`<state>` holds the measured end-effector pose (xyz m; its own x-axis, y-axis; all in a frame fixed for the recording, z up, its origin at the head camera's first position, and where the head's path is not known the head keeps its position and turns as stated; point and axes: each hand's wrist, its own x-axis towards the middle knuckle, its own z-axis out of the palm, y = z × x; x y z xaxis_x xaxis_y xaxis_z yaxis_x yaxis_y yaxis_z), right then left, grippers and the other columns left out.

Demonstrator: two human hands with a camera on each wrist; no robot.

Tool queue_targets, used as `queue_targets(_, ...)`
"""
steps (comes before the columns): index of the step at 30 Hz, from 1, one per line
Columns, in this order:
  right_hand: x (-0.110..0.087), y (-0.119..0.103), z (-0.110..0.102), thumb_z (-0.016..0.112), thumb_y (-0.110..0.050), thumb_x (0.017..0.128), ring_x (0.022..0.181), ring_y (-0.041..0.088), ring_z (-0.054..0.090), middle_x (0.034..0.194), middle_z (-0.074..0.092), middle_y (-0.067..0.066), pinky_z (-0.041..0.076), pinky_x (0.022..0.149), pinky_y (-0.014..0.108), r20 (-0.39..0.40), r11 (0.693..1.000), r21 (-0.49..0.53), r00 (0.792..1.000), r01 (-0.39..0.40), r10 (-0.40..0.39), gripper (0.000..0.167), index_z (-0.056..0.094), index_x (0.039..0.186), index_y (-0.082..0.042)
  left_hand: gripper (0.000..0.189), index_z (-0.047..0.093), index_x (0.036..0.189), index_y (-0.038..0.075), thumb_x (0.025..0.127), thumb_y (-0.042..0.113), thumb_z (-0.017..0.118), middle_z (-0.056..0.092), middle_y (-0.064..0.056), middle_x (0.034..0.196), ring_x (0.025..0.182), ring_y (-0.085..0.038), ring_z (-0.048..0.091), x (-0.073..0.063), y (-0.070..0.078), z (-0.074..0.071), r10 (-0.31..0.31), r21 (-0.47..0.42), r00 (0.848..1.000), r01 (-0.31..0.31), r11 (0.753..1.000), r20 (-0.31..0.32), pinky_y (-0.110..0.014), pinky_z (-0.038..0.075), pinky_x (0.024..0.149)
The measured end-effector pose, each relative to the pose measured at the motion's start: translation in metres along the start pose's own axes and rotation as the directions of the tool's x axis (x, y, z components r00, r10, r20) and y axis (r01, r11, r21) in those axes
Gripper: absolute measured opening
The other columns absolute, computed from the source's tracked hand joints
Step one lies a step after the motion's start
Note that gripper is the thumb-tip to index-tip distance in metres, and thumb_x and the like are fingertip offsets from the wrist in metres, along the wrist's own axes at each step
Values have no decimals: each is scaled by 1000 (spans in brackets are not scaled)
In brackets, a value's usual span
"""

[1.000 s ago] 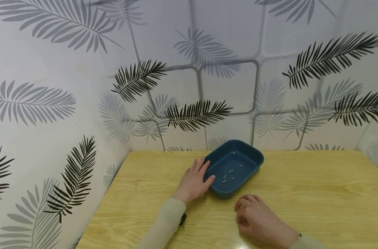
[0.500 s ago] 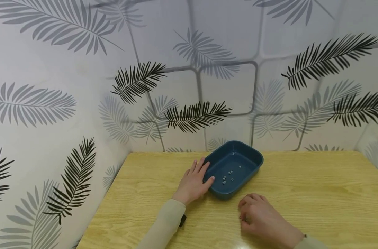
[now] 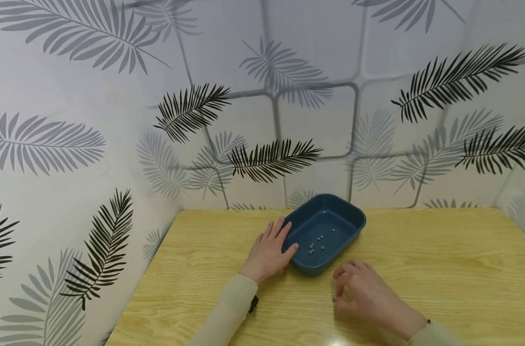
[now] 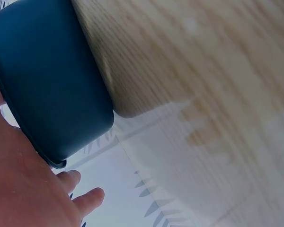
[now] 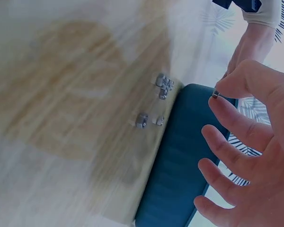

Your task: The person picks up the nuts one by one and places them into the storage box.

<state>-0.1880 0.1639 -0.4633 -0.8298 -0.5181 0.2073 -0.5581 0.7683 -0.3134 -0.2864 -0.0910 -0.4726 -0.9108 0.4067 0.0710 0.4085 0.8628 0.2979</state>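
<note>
A dark blue rectangular tray (image 3: 349,240) stands at the back of the table, with several small metal nuts (image 3: 322,248) scattered on its floor. My left hand (image 3: 267,254) rests on the tray's left rim, fingers spread and fairly straight. In the left wrist view that hand (image 4: 28,184) lies along the rim. My right hand (image 3: 368,295) is just in front of the tray and pinches one small nut (image 5: 215,94) between thumb and index fingertip, the other fingers spread. The right wrist view shows several more nuts (image 5: 141,120) on the table, which my hand seems to hide in the head view.
The light wooden table (image 3: 440,259) runs back to a wall (image 3: 314,125) with a leaf pattern. A dark piece of the left wrist's gear (image 3: 254,304) shows beside the sleeve.
My right hand has shifted slightly right and up from the table, and the nut now shows at its fingertips. The left hand and the tray have stayed put.
</note>
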Motion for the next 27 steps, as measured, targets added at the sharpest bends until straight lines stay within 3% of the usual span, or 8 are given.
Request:
queue_targets(17,1,-1,-11,73,-18,69,103,26,53,105,63,-3,42,95,53,-89,1000,-23,996,-15,13,16,63,66,-31,69,17,159,26,102,59,35,9,0,165,150,-26,6,-2,3,-6,-12,50,1000,11,999,24,-53,19,116)
queue_targets(27,6,0,-18,76,-19,73,106,27,53,108,64,0,40,97,56,-139,999,6,989,-47,47,20,63,67,-32,70,16,160,28,101,61,32,8,2,165,150,-25,5,0,2,-5,-19,74,999,17,997,33,-52,18,116)
